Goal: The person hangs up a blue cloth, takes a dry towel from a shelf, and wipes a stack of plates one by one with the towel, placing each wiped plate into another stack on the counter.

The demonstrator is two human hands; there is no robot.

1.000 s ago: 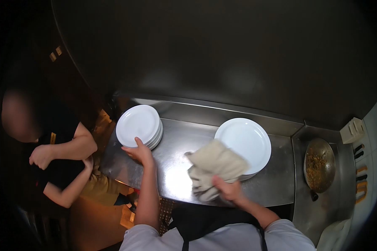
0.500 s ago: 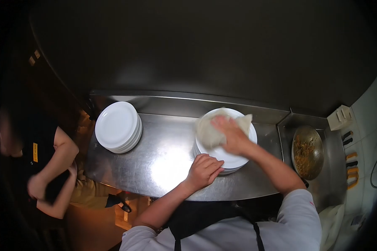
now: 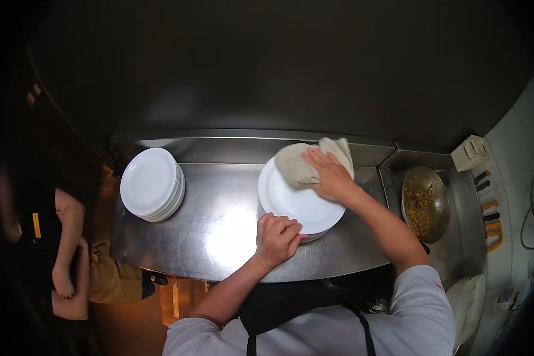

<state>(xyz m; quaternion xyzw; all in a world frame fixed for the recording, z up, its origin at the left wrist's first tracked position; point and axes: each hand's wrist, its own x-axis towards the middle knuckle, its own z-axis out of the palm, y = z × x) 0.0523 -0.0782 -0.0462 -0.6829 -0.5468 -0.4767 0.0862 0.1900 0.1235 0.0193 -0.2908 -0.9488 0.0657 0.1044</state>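
My right hand point(image 3: 331, 176) presses a beige cloth point(image 3: 296, 165) flat on the upper part of the top white plate point(image 3: 291, 204), its fingers spread over the cloth. This plate tops a stack on the steel counter point(image 3: 210, 207). At the stack's near left edge, my left hand point(image 3: 277, 240) grips the plate rim with curled fingers. A second stack of white plates point(image 3: 150, 183) stands to the left, touched by neither hand.
On the right, a pan with food point(image 3: 424, 204) lies in a steel recess, near a cream-coloured box point(image 3: 470, 153). Knives and yellow-handled tools point(image 3: 492, 228) are beyond it. A person in dark clothing point(image 3: 38, 237) stands at the left.
My left hand left the left stack and took the right stack's rim. My right hand brought the cloth onto the top plate, then moved it toward the upper right edge. The view shifted.
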